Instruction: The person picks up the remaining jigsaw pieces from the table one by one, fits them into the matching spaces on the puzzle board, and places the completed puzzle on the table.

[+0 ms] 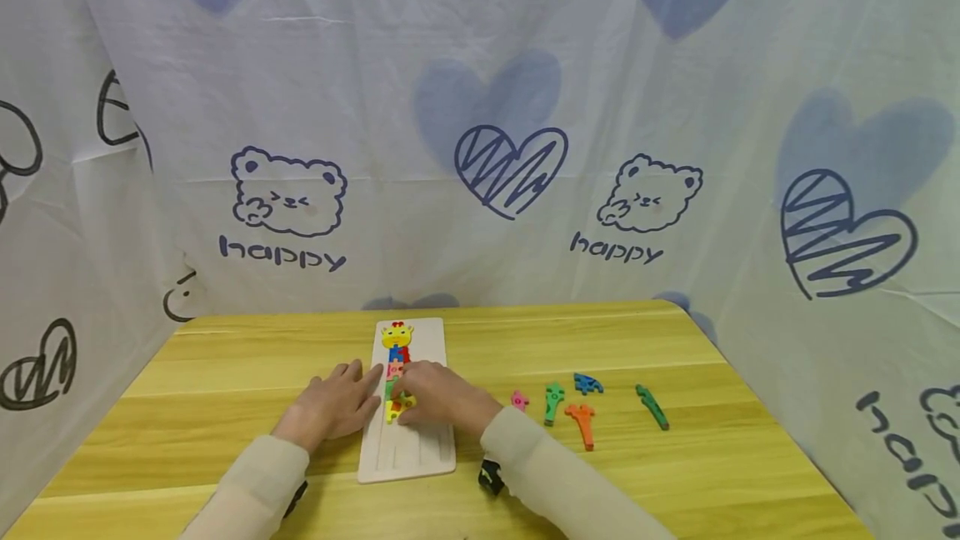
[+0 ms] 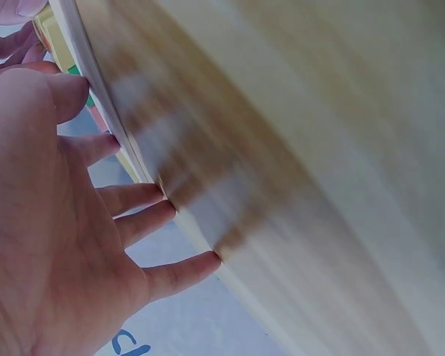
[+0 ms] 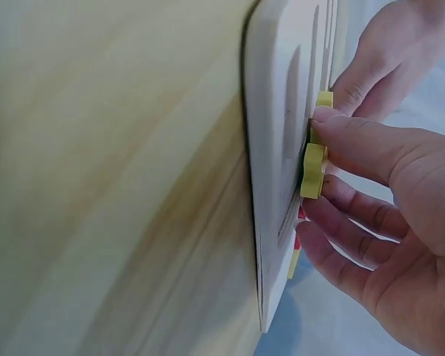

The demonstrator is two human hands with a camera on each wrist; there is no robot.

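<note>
A pale wooden puzzle board (image 1: pixel 408 461) lies on the table with its long side running away from me. Along it sits a giraffe puzzle: a yellow head (image 1: pixel 397 336) at the far end, then blue, red, pink and green pieces below. My right hand (image 1: pixel 442 397) is over the board and pinches a yellow puzzle piece (image 3: pixel 313 172) between thumb and fingers, at the near end of the row. Partly under that hand, the piece's seating in the board cannot be made out. My left hand (image 1: pixel 330 407) rests with extended fingers against the board's left edge.
Loose puzzle pieces lie to the right: a pink one (image 1: pixel 519 399), a green one (image 1: pixel 553 402), an orange one (image 1: pixel 582 423), a blue one (image 1: pixel 588 383) and a dark green one (image 1: pixel 652 407). A printed white curtain (image 1: pixel 405 232) hangs behind the wooden table (image 1: pixel 225 373).
</note>
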